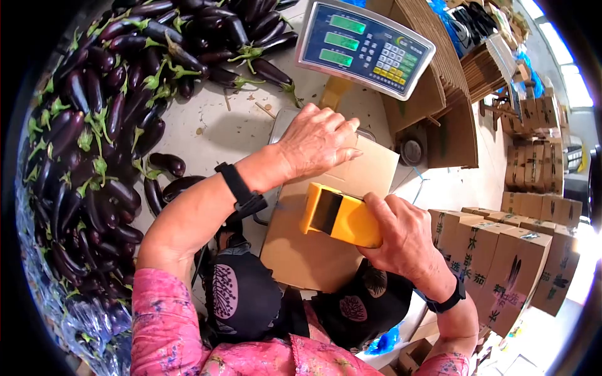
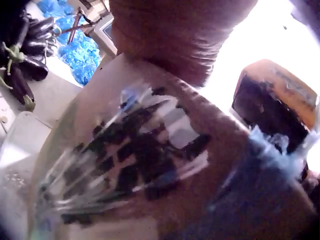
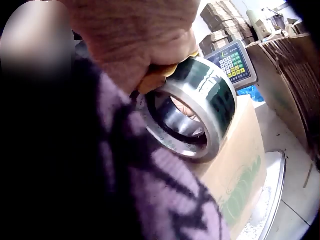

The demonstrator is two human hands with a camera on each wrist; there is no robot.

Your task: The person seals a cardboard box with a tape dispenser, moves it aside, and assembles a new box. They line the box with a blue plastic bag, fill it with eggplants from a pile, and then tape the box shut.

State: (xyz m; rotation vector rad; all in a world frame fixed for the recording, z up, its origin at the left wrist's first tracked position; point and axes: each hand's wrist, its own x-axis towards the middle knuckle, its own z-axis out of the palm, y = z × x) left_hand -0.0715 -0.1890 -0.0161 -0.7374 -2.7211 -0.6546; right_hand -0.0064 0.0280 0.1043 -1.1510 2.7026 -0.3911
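A closed cardboard carton (image 1: pixel 301 250) sits between the person's knees and the scale post. The left hand (image 1: pixel 323 141) rests on its far end, fingers reaching over the edge and thumb lying on top. In the left wrist view, shiny clear film crosses dark print on the carton's side (image 2: pixel 140 160). The right hand (image 1: pixel 404 235) grips a yellow tape dispenser (image 1: pixel 351 222) above the carton's top. A wide tape roll (image 3: pixel 200 105) with a green and silver sheen shows below that hand in the right wrist view.
Eggplants (image 1: pixel 94 144) lie heaped on the left, with plastic film (image 1: pixel 94 326) near them. A scale display (image 1: pixel 367 47) stands behind the carton. Flattened cardboard (image 1: pixel 433 62) leans beyond it, and printed cartons (image 1: pixel 495 263) are stacked on the right.
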